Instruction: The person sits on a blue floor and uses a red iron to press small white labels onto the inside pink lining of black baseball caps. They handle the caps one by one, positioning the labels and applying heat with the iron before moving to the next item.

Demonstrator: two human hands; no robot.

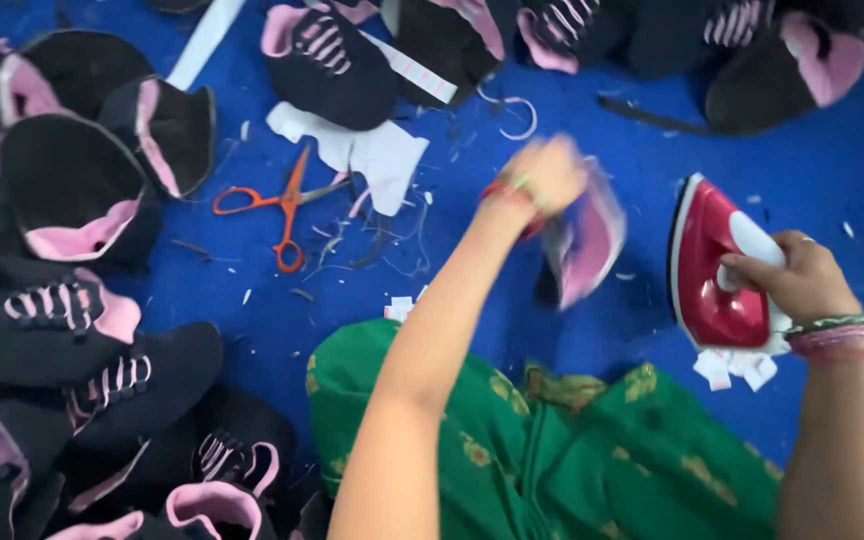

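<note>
Head view, looking down on a blue work surface (812, 170) littered with thread ends and small white scraps. Right hand (792, 278) clenched around the white handle of a red and white clothes iron (720, 270); iron stands tilted on its edge near the right side, soleplate facing left, with white paper scraps (737, 368) just beneath its heel. Stacked bangles (840, 338), green and pink, at the right wrist. Left hand (544, 175) raised mid-frame, motion-blurred, closed on a pink-lined shoe upper (584, 245) that hangs below and right of the fist; grip detail is smeared, but the piece is clearly held up off the surface, just left of the iron and apart from it. Red thread or band at the left wrist. Green patterned garment (552, 450) fills the lower centre, across the person's lap. Orange-handled scissors (282, 205) lie open on the blue surface, left of the raised hand, well apart from it. A white fabric piece (382, 155) sits just right of the scissors' blades. Black shoe uppers with pink linings and pink-striped lacing heaped down the left side (62, 300), lower left included. More of the same uppers in a row across the top edge (652, 40).
</note>
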